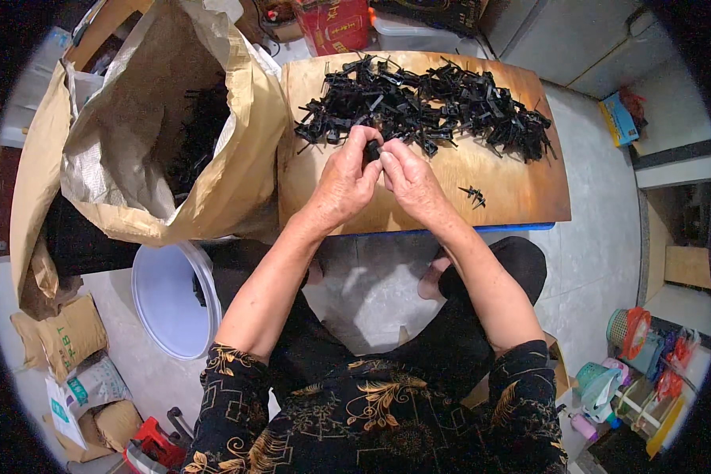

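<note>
My left hand [347, 174] and my right hand [411, 175] meet over the front part of a wooden board [324, 189]. Between my fingertips is a small black plastic part [372, 150], pinched by both hands; the fingers cover much of it. Just beyond my hands, a long heap of similar black plastic parts [419, 99] spreads across the far half of the board. A few small black pieces [473, 196] lie apart from the heap, to the right of my right hand.
At the left stands a large open paper sack [249, 150] with black parts inside. Below it is a white bucket [174, 304] holding something black. Folded sacks [75, 336] and a red object [156, 444] lie lower left. Baskets and bottles [600, 387] crowd the lower right.
</note>
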### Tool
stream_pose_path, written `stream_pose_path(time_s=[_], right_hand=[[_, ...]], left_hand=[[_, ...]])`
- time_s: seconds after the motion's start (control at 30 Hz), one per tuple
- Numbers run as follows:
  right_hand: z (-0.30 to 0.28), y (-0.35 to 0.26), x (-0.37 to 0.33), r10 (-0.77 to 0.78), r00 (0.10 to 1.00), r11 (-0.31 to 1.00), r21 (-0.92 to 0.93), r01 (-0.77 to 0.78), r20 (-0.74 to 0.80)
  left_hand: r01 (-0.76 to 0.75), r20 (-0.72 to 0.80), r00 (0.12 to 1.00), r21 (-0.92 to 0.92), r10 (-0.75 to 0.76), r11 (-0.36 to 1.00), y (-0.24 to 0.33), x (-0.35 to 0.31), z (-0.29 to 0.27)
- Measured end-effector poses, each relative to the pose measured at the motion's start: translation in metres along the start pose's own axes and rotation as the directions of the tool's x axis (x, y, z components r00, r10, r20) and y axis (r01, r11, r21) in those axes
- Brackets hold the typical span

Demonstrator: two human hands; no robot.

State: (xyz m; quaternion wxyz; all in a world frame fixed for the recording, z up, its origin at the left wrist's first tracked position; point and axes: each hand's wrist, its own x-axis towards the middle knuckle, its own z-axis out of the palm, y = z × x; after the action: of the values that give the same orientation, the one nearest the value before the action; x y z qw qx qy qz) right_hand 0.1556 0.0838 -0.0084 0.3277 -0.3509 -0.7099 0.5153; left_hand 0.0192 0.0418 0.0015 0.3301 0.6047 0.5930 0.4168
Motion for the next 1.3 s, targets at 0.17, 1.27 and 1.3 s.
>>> stream_pose_path(time_s=[0.17, 1.27, 1.3], right_hand=[[0.003, 0.01, 0.001, -0.011, 0.999, 1.0, -0.002, 0.011, -0.035], [-0.029, -0.018, -0.004, 0.144, 0.982, 0.878, 0.442, -0.185, 0.124], [-0.029, -0.022, -0.004, 0.162, 0.979, 0.873, 0.445, -0.2, 0.122]], left_hand=[[-0.094, -0.062, 0.993, 0.083, 0.1, 0.992, 0.005, 0.0, 0.002], [0.339, 0.195, 0.936, -0.724, -0.293, 0.601, 0.017, -0.004, -0.015], [0.34, 0.193, 0.935, -0.725, -0.297, 0.599, 0.019, -0.005, -0.015]])
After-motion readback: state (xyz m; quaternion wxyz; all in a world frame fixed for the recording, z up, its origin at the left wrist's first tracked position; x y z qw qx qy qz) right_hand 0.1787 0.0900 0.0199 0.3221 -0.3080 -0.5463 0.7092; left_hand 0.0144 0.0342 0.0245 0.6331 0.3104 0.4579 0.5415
